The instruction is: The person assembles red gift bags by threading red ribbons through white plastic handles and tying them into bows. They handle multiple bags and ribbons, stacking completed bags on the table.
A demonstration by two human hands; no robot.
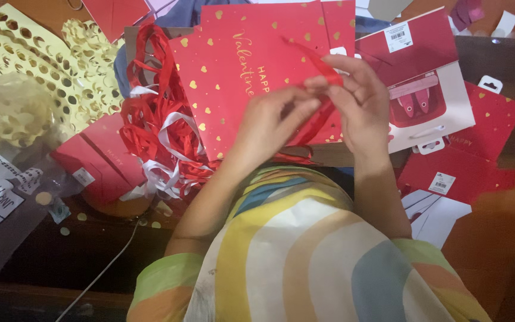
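A dark brown wooden worktop [478, 238] is carrying flat red paper gift bags [257, 65] at upper centre, tangled red and white ribbons [156, 131] left of them, punched yellow paper sheets [25, 59] at upper left.

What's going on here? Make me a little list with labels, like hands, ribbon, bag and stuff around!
left hand: left hand pinches the red ribbon over the bag
right hand: right hand grips the same ribbon from the other side
bag: flat red gift bag with gold hearts, lying under both hands
ribbon pile: tangled red and white ribbons left of the bag
paper: yellow sheets with punched holes at far left
more bags: flat red bags with white tags on the right
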